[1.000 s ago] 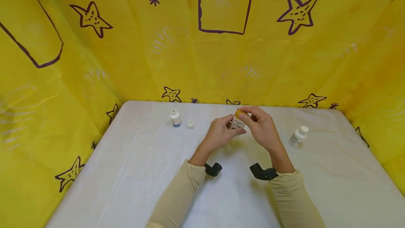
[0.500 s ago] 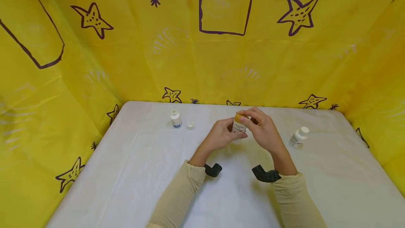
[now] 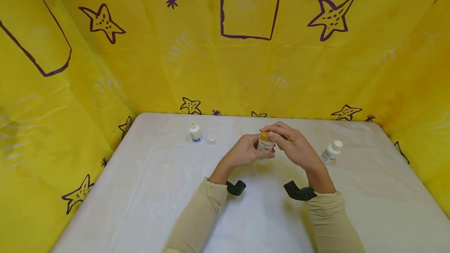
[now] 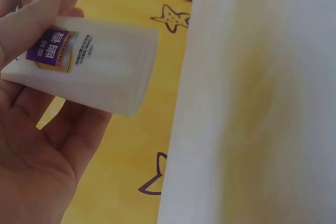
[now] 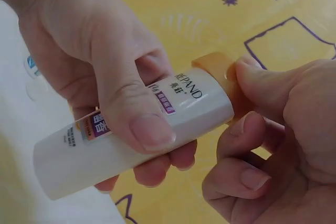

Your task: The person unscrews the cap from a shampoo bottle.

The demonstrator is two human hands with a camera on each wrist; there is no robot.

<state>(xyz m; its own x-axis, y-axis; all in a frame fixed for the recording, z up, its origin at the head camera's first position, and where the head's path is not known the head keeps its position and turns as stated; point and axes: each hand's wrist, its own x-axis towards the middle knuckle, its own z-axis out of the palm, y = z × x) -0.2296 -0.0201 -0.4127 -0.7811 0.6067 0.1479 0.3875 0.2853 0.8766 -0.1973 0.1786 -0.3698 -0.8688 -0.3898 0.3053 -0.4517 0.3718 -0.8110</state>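
Observation:
A white plastic bottle (image 5: 105, 153) with a purple label and the word REPAND is held above the table. My left hand (image 3: 243, 152) grips its body, thumb across the front and fingers behind. On top sits an orange-yellow cap (image 5: 216, 71), pinched by the thumb and fingers of my right hand (image 3: 294, 145). In the left wrist view the bottle's translucent wide end (image 4: 118, 61) points away from the palm. In the right wrist view the cap meets the bottle's shoulder, partly covered by the right thumb.
A small white bottle without a cap (image 3: 195, 133) stands at the back left, a white cap (image 3: 212, 139) beside it. Another white bottle (image 3: 331, 152), capped, stands on the right. The white-covered table (image 3: 140, 190) borders yellow cloth walls (image 3: 211, 73) with purple drawings.
Both hands and the bottle have sunk slightly, and the bottle is a little more upright. My right wrist has shifted right and turned while the fingers stay on the cap.

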